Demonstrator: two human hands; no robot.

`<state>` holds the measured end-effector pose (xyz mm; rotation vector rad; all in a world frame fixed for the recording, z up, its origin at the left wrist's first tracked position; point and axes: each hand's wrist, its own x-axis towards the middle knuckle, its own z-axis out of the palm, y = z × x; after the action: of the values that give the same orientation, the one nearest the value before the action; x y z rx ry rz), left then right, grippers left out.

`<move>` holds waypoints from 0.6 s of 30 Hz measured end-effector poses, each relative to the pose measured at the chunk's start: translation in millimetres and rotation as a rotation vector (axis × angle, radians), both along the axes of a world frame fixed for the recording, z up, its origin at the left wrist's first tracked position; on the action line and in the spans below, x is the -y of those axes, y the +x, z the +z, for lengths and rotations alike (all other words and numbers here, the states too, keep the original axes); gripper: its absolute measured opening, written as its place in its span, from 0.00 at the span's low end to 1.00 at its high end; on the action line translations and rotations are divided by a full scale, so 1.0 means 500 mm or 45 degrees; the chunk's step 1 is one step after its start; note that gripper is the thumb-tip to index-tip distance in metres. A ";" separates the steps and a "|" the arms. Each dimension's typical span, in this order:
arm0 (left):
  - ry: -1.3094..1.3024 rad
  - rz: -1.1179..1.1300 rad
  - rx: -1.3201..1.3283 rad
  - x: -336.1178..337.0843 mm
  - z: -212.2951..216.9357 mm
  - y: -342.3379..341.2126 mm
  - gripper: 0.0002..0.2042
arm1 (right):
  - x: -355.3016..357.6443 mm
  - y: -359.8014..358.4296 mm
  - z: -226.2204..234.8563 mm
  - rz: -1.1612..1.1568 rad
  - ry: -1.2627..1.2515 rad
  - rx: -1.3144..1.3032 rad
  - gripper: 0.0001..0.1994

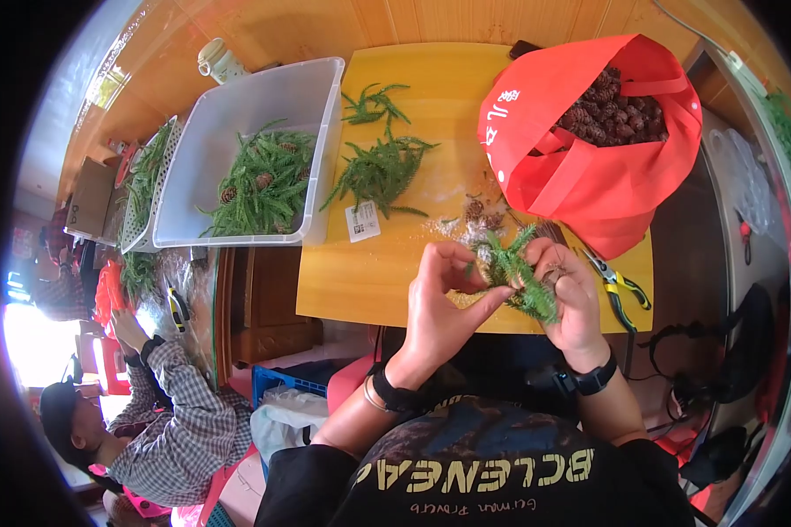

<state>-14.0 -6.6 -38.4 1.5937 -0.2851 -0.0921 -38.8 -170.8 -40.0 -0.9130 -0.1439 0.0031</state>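
Grasping a green needled sprig (507, 263) from two sides, over the desk (448, 88), close to the front edge and right of the middle. Pinched at the left between thumb and forefinger of the left hand (448, 294); held at the right in the curled fingers of the right hand (576, 294). Probably light, judging by the thin, bushy build; likely springy at the tips, stiffer along the stem, hardly slippery. Best taken low, around the stem hidden among the needles, rather than by the outer tips, for fear of bending or shedding. No need to squeeze hard. Worth keeping clear of the pliers (608, 274) near the front right corner and of the red bag (580, 189) at the right edge.
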 end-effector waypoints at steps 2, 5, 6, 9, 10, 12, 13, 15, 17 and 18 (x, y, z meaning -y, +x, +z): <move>-0.090 -0.030 -0.051 0.008 -0.004 0.006 0.25 | -0.006 -0.001 -0.004 -0.032 0.030 0.069 0.12; -0.178 -0.125 -0.162 0.013 0.005 0.013 0.25 | -0.006 -0.004 -0.006 -0.039 -0.140 0.106 0.09; -0.177 -0.124 -0.162 0.013 0.008 0.014 0.25 | -0.005 -0.004 -0.005 -0.062 -0.265 0.158 0.08; -0.119 -0.180 -0.188 0.017 0.010 0.017 0.27 | -0.004 -0.006 0.000 -0.076 -0.379 0.203 0.06; -0.148 -0.157 -0.172 0.020 0.004 0.019 0.27 | -0.004 -0.007 0.001 -0.067 -0.368 0.194 0.05; -0.176 -0.135 -0.156 0.020 -0.001 0.020 0.27 | -0.004 -0.003 -0.012 -0.087 -0.180 0.121 0.06; -0.284 -0.115 -0.198 0.016 -0.001 0.019 0.27 | -0.007 0.000 -0.014 -0.106 0.007 0.047 0.06; -0.435 -0.095 -0.227 0.015 -0.002 0.020 0.27 | -0.006 0.003 -0.004 -0.096 0.195 -0.012 0.07; -0.637 -0.090 -0.368 0.014 -0.004 0.022 0.27 | -0.002 0.006 -0.002 -0.153 0.489 -0.204 0.08; -0.835 -0.080 -0.509 0.012 -0.003 0.023 0.28 | 0.002 0.010 -0.011 -0.159 0.612 -0.146 0.10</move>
<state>-2.6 -12.6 -40.0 0.8887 -0.0394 -0.3270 -33.9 -172.0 -45.4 -0.4390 0.0209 -0.0916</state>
